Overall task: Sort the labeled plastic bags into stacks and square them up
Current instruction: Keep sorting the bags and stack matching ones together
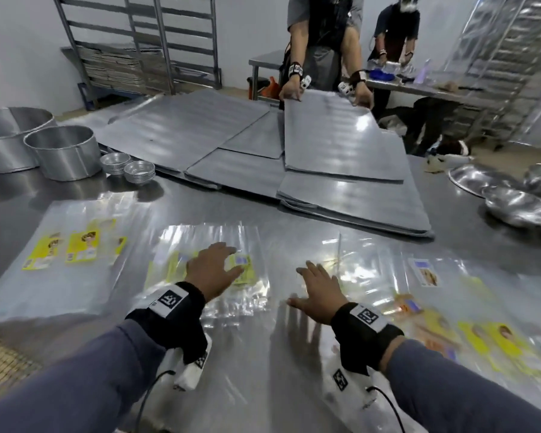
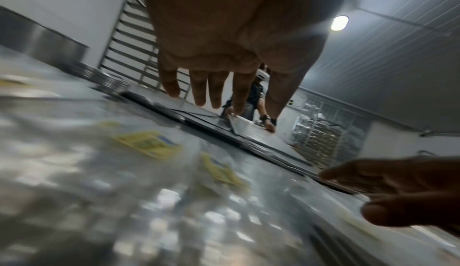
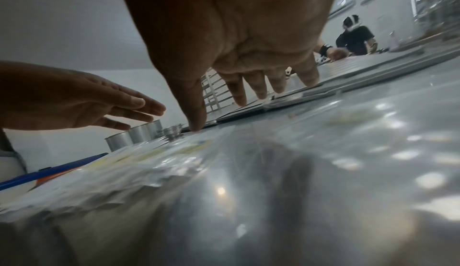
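Note:
Clear plastic bags with yellow labels lie on the steel table point(image 1: 263, 354). One stack point(image 1: 66, 245) sits at the left. A middle stack point(image 1: 219, 276) lies under my left hand point(image 1: 213, 267), which hovers just above it, fingers straight and spread, holding nothing. My right hand point(image 1: 319, 289) is open too, fingers spread, over a clear bag point(image 1: 366, 276) in the centre right. A loose, blurred pile of labeled bags point(image 1: 481, 332) spreads at the right. The left wrist view shows my left hand point(image 2: 219, 93) above yellow labels point(image 2: 149, 144); my right hand point(image 3: 248, 93) has its thumb touching the plastic.
Grey flat trays point(image 1: 294, 157) cover the far half of the table, where another person point(image 1: 322, 42) handles one. Round metal pans point(image 1: 63, 151) and small tins point(image 1: 128, 165) stand at the far left. Metal bowls point(image 1: 519, 204) sit at the right. Racks point(image 1: 138, 42) stand behind.

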A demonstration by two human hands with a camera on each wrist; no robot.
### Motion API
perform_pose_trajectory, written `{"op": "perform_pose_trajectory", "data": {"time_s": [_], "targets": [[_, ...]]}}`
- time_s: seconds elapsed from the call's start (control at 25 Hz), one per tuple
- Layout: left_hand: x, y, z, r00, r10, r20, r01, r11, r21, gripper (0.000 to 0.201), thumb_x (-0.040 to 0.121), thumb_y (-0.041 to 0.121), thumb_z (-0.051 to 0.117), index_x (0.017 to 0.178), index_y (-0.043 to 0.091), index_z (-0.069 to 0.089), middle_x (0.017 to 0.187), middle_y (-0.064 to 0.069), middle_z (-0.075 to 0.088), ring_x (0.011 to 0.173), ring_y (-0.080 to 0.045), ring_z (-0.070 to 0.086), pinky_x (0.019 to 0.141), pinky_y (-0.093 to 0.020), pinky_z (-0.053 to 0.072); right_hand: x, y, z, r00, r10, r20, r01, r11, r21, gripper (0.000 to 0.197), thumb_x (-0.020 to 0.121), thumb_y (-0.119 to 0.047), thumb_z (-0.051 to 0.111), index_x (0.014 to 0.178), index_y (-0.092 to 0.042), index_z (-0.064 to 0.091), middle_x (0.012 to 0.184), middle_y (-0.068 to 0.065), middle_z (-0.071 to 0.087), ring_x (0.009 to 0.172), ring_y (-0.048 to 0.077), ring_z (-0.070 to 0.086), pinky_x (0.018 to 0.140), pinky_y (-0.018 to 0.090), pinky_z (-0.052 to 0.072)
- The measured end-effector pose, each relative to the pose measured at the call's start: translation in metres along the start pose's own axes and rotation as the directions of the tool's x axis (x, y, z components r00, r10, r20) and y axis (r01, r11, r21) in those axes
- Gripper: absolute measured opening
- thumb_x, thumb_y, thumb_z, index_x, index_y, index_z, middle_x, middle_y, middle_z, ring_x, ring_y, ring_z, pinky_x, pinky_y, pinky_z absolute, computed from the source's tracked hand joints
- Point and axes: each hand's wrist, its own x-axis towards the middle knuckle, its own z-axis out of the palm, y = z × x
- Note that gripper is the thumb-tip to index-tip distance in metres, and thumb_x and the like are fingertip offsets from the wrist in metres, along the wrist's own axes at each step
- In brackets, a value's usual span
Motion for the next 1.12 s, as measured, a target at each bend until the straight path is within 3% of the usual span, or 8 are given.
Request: {"op": "perform_pose_trajectory", "data": {"time_s": [0.12, 0.36, 0.48, 0.56, 0.64, 0.76, 0.96, 1.12], "targets": [[-0.006, 0.064, 0.042, 0.985, 0.129, 0.117, -0.114, 0.985, -0.127, 0.053, 0.090, 0.040, 0.054, 0.137, 0.016, 0.045, 0.144, -0.003, 0.041, 0.130, -0.018, 0.041, 0.105, -0.027, 0.032, -0.023, 0.063, -0.015, 0.997, 0.071, -0.020, -0.071, 0.997, -0.036, 0.074, 0.089, -0.045, 0.056, 0.148, -0.019, 0.020, 0.159, 0.004, 0.004, 0.146, 0.023, 0.003, 0.118, 0.043, 0.011], [0.003, 0.159, 0.101, 0.959, 0.124, 0.255, -0.027, 0.935, -0.353, 0.039, 0.092, 0.020, 0.057, 0.127, 0.003, 0.054, 0.130, -0.013, 0.056, 0.117, -0.027, 0.055, 0.090, -0.029, 0.043, -0.037, 0.167, -0.046, 0.962, 0.253, -0.101, -0.255, 0.967, -0.001, 0.071, 0.086, -0.042, 0.060, 0.144, -0.016, 0.029, 0.154, 0.008, 0.021, 0.140, 0.026, 0.024, 0.112, 0.038, 0.028], [0.008, 0.183, 0.119, 0.952, 0.111, 0.287, 0.000, 0.933, -0.359, 0.039, 0.092, 0.019, 0.056, 0.128, 0.004, 0.053, 0.126, -0.013, 0.057, 0.114, -0.028, 0.056, 0.093, -0.033, 0.045, -0.023, 0.193, -0.054, 0.953, 0.291, -0.088, -0.289, 0.957, 0.030, 0.076, 0.086, -0.043, 0.060, 0.146, -0.015, 0.024, 0.154, 0.006, 0.021, 0.139, 0.027, 0.026, 0.111, 0.040, 0.029], [0.014, 0.197, 0.129, 0.951, 0.101, 0.293, 0.022, 0.922, -0.387, 0.037, 0.092, 0.020, 0.056, 0.125, 0.003, 0.055, 0.114, -0.012, 0.062, 0.100, -0.026, 0.061, 0.080, -0.033, 0.049, -0.013, 0.205, -0.056, 0.964, 0.266, -0.010, -0.266, 0.964, -0.013, 0.081, 0.085, -0.047, 0.061, 0.149, -0.022, 0.017, 0.157, 0.002, 0.016, 0.142, 0.026, 0.022, 0.113, 0.043, 0.027], [0.016, 0.209, 0.137, 0.943, 0.075, 0.324, 0.084, 0.890, -0.448, 0.031, 0.093, 0.021, 0.055, 0.119, 0.004, 0.058, 0.102, -0.008, 0.062, 0.078, -0.015, 0.060, 0.062, -0.023, 0.046, -0.004, 0.214, -0.058, 0.971, 0.236, 0.036, -0.231, 0.968, -0.101, 0.077, 0.082, -0.052, 0.060, 0.146, -0.031, 0.024, 0.153, -0.002, 0.026, 0.137, 0.026, 0.031, 0.110, 0.041, 0.032], [0.016, 0.219, 0.145, 0.928, 0.032, 0.372, 0.181, 0.833, -0.523, 0.028, 0.096, 0.025, 0.050, 0.112, 0.005, 0.060, 0.101, -0.007, 0.062, 0.067, -0.010, 0.056, 0.056, -0.018, 0.042, 0.000, 0.218, -0.068, 0.977, 0.211, 0.036, -0.206, 0.973, -0.106, 0.055, 0.087, -0.048, 0.056, 0.139, -0.037, 0.039, 0.146, -0.007, 0.041, 0.129, 0.021, 0.043, 0.104, 0.033, 0.036], [0.011, 0.239, 0.146, 0.884, -0.084, 0.460, 0.396, 0.657, -0.642, 0.048, 0.097, 0.046, 0.037, 0.113, 0.005, 0.057, 0.100, -0.010, 0.065, 0.069, -0.017, 0.060, 0.056, -0.023, 0.049, -0.013, 0.205, -0.090, 0.984, 0.138, -0.114, -0.124, 0.984, 0.124, 0.032, 0.093, -0.043, 0.050, 0.119, -0.028, 0.063, 0.129, -0.005, 0.059, 0.118, 0.016, 0.053, 0.096, 0.029, 0.042], [0.005, 0.251, 0.153, 0.879, -0.107, 0.465, 0.473, 0.321, -0.820, 0.039, 0.094, 0.041, 0.049, 0.124, 0.017, 0.047, 0.110, -0.013, 0.063, 0.082, -0.023, 0.063, 0.072, -0.033, 0.054, -0.035, 0.197, -0.085, 0.992, 0.022, -0.125, 0.009, 0.970, 0.243, 0.031, 0.089, -0.038, 0.058, 0.119, -0.030, 0.063, 0.125, -0.004, 0.062, 0.110, 0.015, 0.059, 0.092, 0.025, 0.044]]}}
